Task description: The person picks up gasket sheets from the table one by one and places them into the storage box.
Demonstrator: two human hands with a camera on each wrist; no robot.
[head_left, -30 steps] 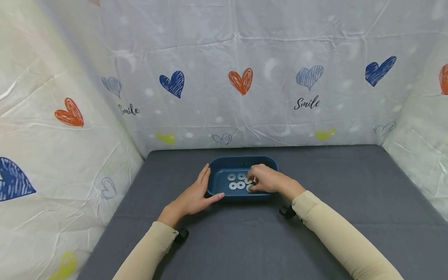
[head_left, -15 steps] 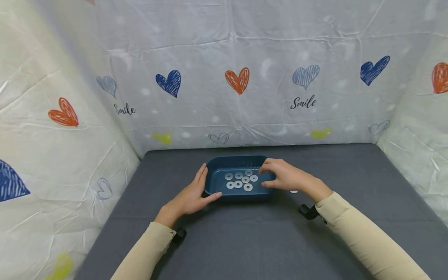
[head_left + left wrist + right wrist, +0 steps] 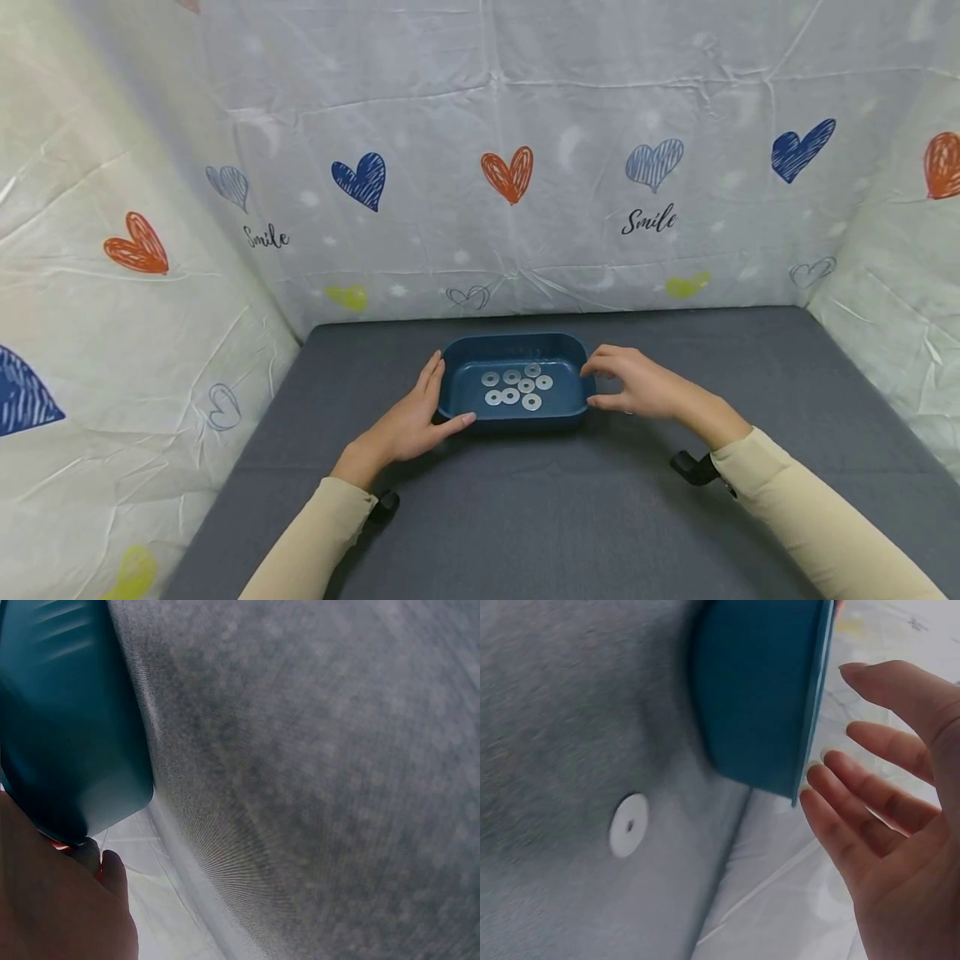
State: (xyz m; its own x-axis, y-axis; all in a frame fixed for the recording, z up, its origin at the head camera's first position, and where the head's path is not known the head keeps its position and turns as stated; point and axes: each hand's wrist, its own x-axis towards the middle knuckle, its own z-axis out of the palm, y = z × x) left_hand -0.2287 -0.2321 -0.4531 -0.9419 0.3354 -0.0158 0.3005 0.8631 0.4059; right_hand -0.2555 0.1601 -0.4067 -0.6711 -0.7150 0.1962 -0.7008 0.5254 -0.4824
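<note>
A dark blue tray point(image 3: 480, 423) stands on the table with several flat silver washers point(image 3: 537, 406) lying loose on its floor. My left hand point(image 3: 408, 423) rests against the tray's left end, fingers straight along the side and thumb on the near rim. At the opposite end, my right hand point(image 3: 641, 385) holds nothing; its fingers are spread and slightly bent right by the rim. The right wrist view shows bare fingertips beside the tray wall point(image 3: 757, 697). A single washer point(image 3: 619, 838) lies on the table outside the tray, mostly hidden behind my right hand in the head view.
Dark grey cloth covers the table point(image 3: 510, 517). White fabric walls point(image 3: 420, 100) printed with hearts rise behind it and on both sides. Each wrist carries a small black device, such as the one point(image 3: 693, 468) at my right cuff.
My right hand has left the washers inside the tray and drawn right to its right end. The washer outside has come into sight. My left hand keeps its place on the tray.
</note>
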